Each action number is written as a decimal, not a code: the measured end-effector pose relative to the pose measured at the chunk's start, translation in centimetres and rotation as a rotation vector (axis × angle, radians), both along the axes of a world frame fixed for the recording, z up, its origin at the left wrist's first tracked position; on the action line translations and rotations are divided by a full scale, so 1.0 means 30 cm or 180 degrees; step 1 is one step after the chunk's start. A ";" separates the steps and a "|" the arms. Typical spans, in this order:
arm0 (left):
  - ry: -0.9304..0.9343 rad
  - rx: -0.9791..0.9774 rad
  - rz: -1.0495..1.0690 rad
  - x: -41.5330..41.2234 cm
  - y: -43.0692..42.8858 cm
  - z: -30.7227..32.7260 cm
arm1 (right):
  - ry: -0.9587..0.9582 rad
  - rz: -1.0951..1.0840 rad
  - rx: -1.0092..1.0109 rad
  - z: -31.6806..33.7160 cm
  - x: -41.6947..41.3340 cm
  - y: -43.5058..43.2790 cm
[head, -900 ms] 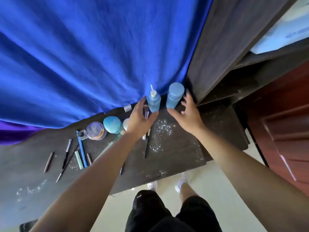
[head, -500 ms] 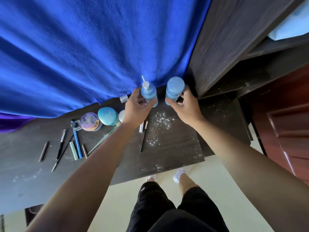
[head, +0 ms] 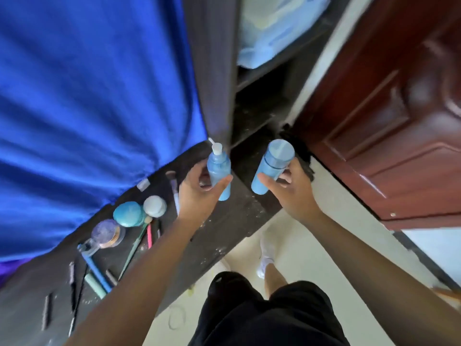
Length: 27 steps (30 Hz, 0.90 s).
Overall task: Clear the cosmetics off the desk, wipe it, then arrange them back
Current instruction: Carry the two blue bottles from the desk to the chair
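View from a head camera, looking down over two bare forearms that reach up from the bottom of the frame.

At centre frame, the left hand [head: 199,193] grips a blue pump bottle [head: 219,171] with a white nozzle. The thumb lies across the bottle's front and the fingers curl round behind it. Just to the right, the right hand [head: 293,193] grips a blue capped bottle [head: 273,166], with the thumb on its near side and the fingers wrapped round its far side. Both bottles tilt slightly, tops toward the upper frame. They are near each other but apart, in front of the right end of a dark desk [head: 224,228] dusted with pale specks.

The other cosmetics lie on the desk at lower left, well away from the hands except for a small brush [head: 174,188] just left of the left hand. They include a white round jar [head: 154,206], touching or nearly touching a teal round compact [head: 128,214], a clear glass pot [head: 107,233], a blue pen [head: 96,270], a pale green stick [head: 94,285] and several thin pencils, blurred.

A bright blue cloth [head: 87,96] fills the upper left. Dark shelves at upper centre hold a pale blue bag [head: 274,28]. A reddish-brown door [head: 399,121] fills the upper right. Black shorts [head: 262,318] and a white shoe [head: 267,253] show at the bottom, over a cream floor.
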<state>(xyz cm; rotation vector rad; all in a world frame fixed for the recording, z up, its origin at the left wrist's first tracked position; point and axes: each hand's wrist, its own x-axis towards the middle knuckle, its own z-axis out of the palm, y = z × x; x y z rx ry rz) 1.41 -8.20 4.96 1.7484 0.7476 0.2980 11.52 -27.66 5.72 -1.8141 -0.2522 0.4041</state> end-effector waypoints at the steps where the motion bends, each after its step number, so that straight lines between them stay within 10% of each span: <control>1: -0.0055 -0.0026 -0.0182 0.029 -0.043 0.018 | -0.0060 -0.0183 0.0042 0.025 -0.006 -0.059; 27: -0.1153 -0.0330 -0.3523 0.062 -2.409 0.360 | -0.0994 -0.3885 -0.0604 0.263 -0.727 -2.384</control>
